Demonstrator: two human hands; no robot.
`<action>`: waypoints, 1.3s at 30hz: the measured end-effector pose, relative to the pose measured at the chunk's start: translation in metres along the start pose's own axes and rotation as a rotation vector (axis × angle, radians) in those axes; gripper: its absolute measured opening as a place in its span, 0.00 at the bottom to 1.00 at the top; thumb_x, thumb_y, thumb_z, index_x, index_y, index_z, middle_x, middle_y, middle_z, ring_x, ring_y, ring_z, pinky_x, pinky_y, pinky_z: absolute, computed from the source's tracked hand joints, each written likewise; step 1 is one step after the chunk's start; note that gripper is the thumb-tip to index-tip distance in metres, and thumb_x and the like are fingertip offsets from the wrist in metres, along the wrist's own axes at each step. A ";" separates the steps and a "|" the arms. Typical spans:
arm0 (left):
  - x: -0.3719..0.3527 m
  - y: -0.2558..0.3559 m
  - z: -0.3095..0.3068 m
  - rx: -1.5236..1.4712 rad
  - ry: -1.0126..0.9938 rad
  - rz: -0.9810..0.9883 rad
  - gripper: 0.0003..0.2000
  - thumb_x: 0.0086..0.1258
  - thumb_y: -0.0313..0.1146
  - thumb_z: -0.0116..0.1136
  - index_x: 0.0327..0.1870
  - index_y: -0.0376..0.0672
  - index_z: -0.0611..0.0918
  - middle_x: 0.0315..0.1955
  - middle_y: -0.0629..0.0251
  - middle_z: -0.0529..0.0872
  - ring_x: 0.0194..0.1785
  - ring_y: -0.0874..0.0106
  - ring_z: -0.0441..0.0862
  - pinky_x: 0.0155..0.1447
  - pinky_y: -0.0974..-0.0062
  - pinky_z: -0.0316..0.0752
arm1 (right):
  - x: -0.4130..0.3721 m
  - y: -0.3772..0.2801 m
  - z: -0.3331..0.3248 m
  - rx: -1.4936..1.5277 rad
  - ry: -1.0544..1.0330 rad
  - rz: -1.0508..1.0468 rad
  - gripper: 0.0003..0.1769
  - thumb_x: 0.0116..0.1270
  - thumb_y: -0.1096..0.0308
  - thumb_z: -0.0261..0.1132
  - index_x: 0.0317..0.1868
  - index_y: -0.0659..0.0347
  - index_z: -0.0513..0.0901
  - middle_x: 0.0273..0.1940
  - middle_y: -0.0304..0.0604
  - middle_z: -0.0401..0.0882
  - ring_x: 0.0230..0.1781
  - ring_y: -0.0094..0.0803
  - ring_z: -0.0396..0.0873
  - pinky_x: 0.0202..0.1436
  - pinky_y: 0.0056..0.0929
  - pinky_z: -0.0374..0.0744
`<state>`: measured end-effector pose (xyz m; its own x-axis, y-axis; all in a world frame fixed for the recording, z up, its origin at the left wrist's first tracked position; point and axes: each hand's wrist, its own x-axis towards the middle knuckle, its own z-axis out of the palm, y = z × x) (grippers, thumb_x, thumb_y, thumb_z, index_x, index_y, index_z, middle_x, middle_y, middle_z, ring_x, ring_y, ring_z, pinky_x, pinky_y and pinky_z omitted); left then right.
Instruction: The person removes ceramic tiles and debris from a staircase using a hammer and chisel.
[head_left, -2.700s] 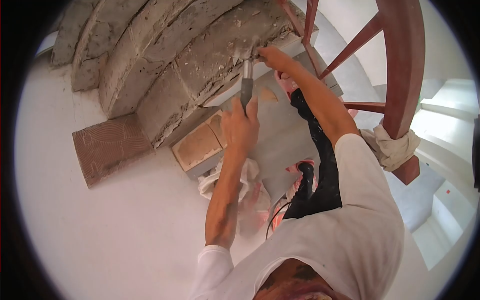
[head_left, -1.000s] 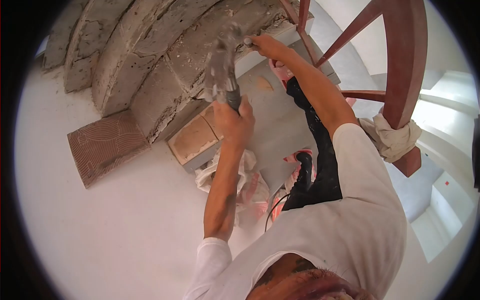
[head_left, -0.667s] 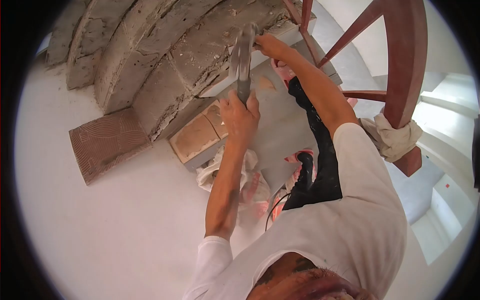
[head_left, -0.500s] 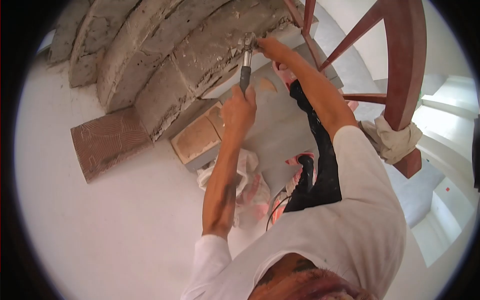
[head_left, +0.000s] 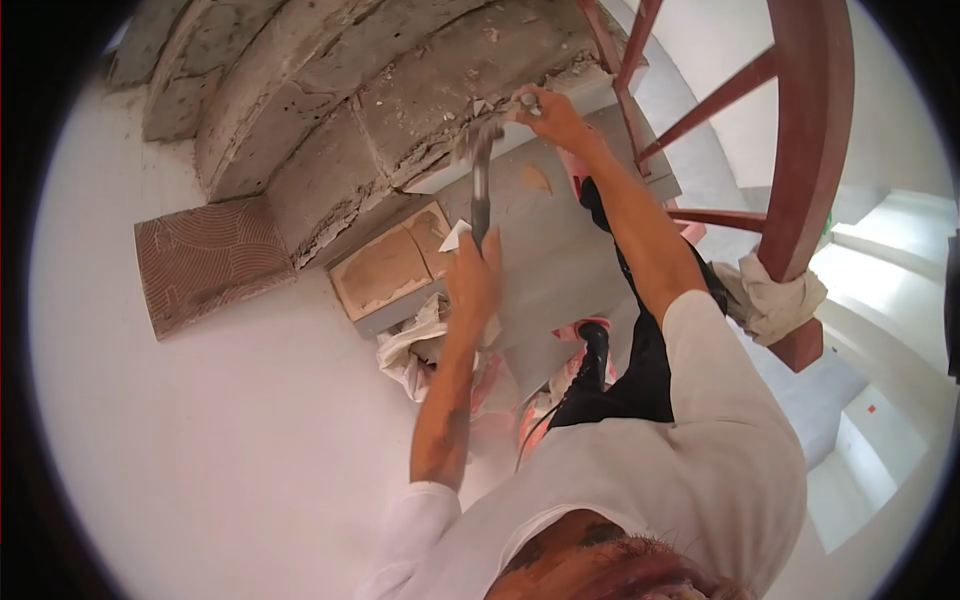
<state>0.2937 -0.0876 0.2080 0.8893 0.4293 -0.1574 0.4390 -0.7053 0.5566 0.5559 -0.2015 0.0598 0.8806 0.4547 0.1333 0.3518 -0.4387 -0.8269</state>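
My left hand (head_left: pixel 474 282) is wrapped round the dark grip of a hammer (head_left: pixel 481 190). The hammer's head is smeared by motion and stands apart from my right hand, below and left of it. My right hand (head_left: pixel 556 118) grips a chisel (head_left: pixel 528 101) at the edge of a rough concrete step (head_left: pixel 470 70). Only the chisel's round metal end shows; the rest is hidden by my fingers. Broken mortar and loose chips lie along this step edge, close to both tools.
A brown tile with combed ridges (head_left: pixel 215 262) leans at the left end of the steps. Mortar-coated slabs (head_left: pixel 385 270) lie below the step, beside a crumpled white bag (head_left: pixel 408 350). A red-brown railing post (head_left: pixel 810 130), wrapped with cloth (head_left: pixel 780 297), rises at right.
My left hand has drawn the hammer back toward me, from beside the chisel to a spot below it. My right hand keeps its hold near the step edge. The view has shifted slightly.
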 end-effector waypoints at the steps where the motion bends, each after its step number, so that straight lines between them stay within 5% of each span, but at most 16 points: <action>1: -0.014 -0.011 0.004 -0.006 -0.047 -0.089 0.19 0.76 0.47 0.50 0.45 0.36 0.75 0.28 0.39 0.83 0.35 0.38 0.80 0.41 0.46 0.72 | 0.003 0.001 0.012 -0.016 0.082 -0.003 0.15 0.66 0.64 0.67 0.48 0.65 0.80 0.41 0.55 0.83 0.42 0.46 0.80 0.45 0.41 0.76; 4: -0.068 -0.059 0.025 -0.070 -0.088 -0.241 0.21 0.76 0.47 0.50 0.57 0.37 0.75 0.39 0.37 0.84 0.47 0.38 0.80 0.50 0.47 0.73 | 0.005 -0.011 0.024 0.112 0.173 -0.040 0.12 0.68 0.64 0.66 0.38 0.66 0.76 0.31 0.50 0.75 0.32 0.40 0.73 0.38 0.37 0.72; 8: -0.149 -0.103 0.037 -0.117 -0.043 -0.542 0.22 0.76 0.48 0.50 0.40 0.32 0.78 0.28 0.43 0.82 0.36 0.46 0.81 0.42 0.54 0.72 | 0.029 -0.022 0.034 0.241 0.215 0.138 0.16 0.71 0.64 0.62 0.31 0.65 0.67 0.25 0.43 0.59 0.26 0.34 0.58 0.32 0.34 0.64; 11: -0.198 -0.123 0.026 0.000 -0.055 -0.370 0.21 0.76 0.46 0.49 0.44 0.31 0.78 0.30 0.42 0.83 0.40 0.46 0.81 0.46 0.55 0.72 | 0.040 0.006 0.045 0.305 0.071 0.172 0.14 0.72 0.63 0.60 0.35 0.66 0.71 0.25 0.44 0.68 0.26 0.33 0.65 0.32 0.35 0.68; 12: -0.208 -0.129 0.026 0.005 -0.046 -0.376 0.21 0.76 0.46 0.49 0.45 0.31 0.78 0.30 0.42 0.83 0.40 0.46 0.80 0.47 0.55 0.72 | 0.055 0.040 0.063 0.177 0.173 0.162 0.14 0.72 0.62 0.61 0.39 0.67 0.73 0.28 0.46 0.71 0.28 0.33 0.67 0.33 0.36 0.69; 14: -0.221 -0.142 0.031 -0.068 0.005 -0.594 0.21 0.76 0.45 0.49 0.47 0.31 0.78 0.32 0.41 0.83 0.41 0.45 0.80 0.48 0.55 0.72 | 0.065 0.023 0.053 0.210 0.167 0.365 0.17 0.72 0.59 0.61 0.46 0.67 0.74 0.34 0.49 0.73 0.34 0.35 0.70 0.35 0.36 0.72; 17: -0.231 -0.151 0.025 -0.158 -0.014 -0.655 0.20 0.77 0.44 0.48 0.50 0.31 0.78 0.33 0.40 0.83 0.41 0.45 0.79 0.48 0.56 0.71 | 0.069 -0.022 0.038 0.324 0.088 0.614 0.25 0.71 0.54 0.62 0.56 0.68 0.74 0.44 0.54 0.77 0.43 0.39 0.75 0.40 0.38 0.75; 20: -0.203 -0.107 0.001 -0.331 0.032 -0.798 0.19 0.77 0.43 0.49 0.46 0.31 0.78 0.31 0.43 0.82 0.38 0.48 0.79 0.44 0.57 0.71 | 0.072 -0.031 0.034 0.345 0.165 0.619 0.34 0.71 0.49 0.63 0.66 0.68 0.74 0.52 0.57 0.80 0.51 0.41 0.78 0.44 0.38 0.78; 23: -0.226 -0.158 0.032 -0.247 0.062 -0.635 0.19 0.77 0.43 0.49 0.40 0.31 0.77 0.27 0.45 0.80 0.34 0.53 0.80 0.40 0.58 0.71 | 0.074 -0.051 0.024 0.262 0.132 0.650 0.35 0.71 0.48 0.63 0.67 0.68 0.72 0.55 0.54 0.80 0.55 0.42 0.79 0.46 0.37 0.79; 26: -0.232 -0.162 0.036 -0.254 0.009 -0.710 0.22 0.75 0.48 0.49 0.45 0.31 0.79 0.33 0.37 0.83 0.42 0.38 0.80 0.45 0.50 0.72 | 0.050 -0.130 0.015 0.519 0.045 0.407 0.32 0.71 0.51 0.64 0.65 0.67 0.74 0.53 0.52 0.81 0.51 0.44 0.80 0.47 0.38 0.79; 29: -0.225 -0.145 0.030 -0.332 0.005 -0.811 0.22 0.75 0.48 0.50 0.42 0.31 0.79 0.33 0.37 0.83 0.41 0.38 0.80 0.44 0.49 0.72 | 0.048 -0.147 0.048 0.444 -0.312 0.396 0.24 0.71 0.56 0.63 0.58 0.67 0.77 0.48 0.53 0.81 0.48 0.48 0.80 0.46 0.42 0.78; 32: -0.232 -0.147 0.041 -0.293 0.017 -0.820 0.21 0.75 0.47 0.50 0.42 0.31 0.79 0.31 0.38 0.83 0.40 0.40 0.81 0.44 0.50 0.72 | 0.027 -0.104 0.120 0.098 -0.518 -0.210 0.16 0.70 0.63 0.61 0.50 0.68 0.78 0.42 0.54 0.81 0.42 0.50 0.79 0.46 0.43 0.77; 34: -0.246 -0.147 0.047 -0.320 0.037 -0.854 0.21 0.75 0.47 0.50 0.41 0.32 0.79 0.30 0.39 0.83 0.39 0.41 0.81 0.43 0.51 0.72 | 0.007 -0.118 0.134 -0.112 -0.861 -0.204 0.12 0.66 0.70 0.61 0.45 0.70 0.78 0.44 0.58 0.79 0.45 0.52 0.79 0.48 0.44 0.76; 39: -0.264 -0.148 0.055 -0.402 0.014 -0.991 0.21 0.75 0.47 0.51 0.39 0.32 0.79 0.28 0.41 0.82 0.35 0.45 0.82 0.41 0.54 0.73 | -0.025 -0.107 0.164 -0.257 -0.905 -0.552 0.07 0.63 0.74 0.61 0.40 0.69 0.80 0.39 0.57 0.80 0.42 0.50 0.80 0.48 0.46 0.76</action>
<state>0.0010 -0.1280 0.1219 0.1566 0.7168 -0.6795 0.8884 0.1985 0.4140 0.4445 -0.0392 0.0552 0.0586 0.9945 -0.0871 0.7751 -0.1003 -0.6239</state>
